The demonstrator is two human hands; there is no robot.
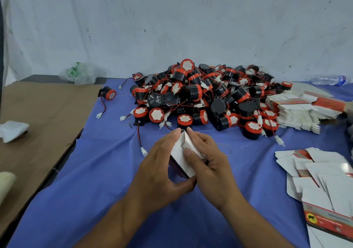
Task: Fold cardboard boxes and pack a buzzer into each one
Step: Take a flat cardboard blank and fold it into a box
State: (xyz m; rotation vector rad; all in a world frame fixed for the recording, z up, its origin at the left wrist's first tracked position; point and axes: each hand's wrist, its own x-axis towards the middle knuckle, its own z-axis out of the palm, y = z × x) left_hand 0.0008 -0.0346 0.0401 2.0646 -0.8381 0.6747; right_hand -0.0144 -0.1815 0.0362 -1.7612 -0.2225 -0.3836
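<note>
Close in at six o'clock, left hand (158, 163) and right hand (208, 159) both grip the half-folded white box (179, 158), with the right thumb on a flap. Crease firmly and keep the corners square. Flat blanks (324, 180) lie at three o'clock, and the buzzer pile (200, 94) is heaped at twelve.

Buzzer pile (206, 94) blocks ahead; blue cloth (99, 171) lies open leftward

Both hands (183, 163) grip a white box (183, 158) before the buzzer pile (206, 94).
</note>
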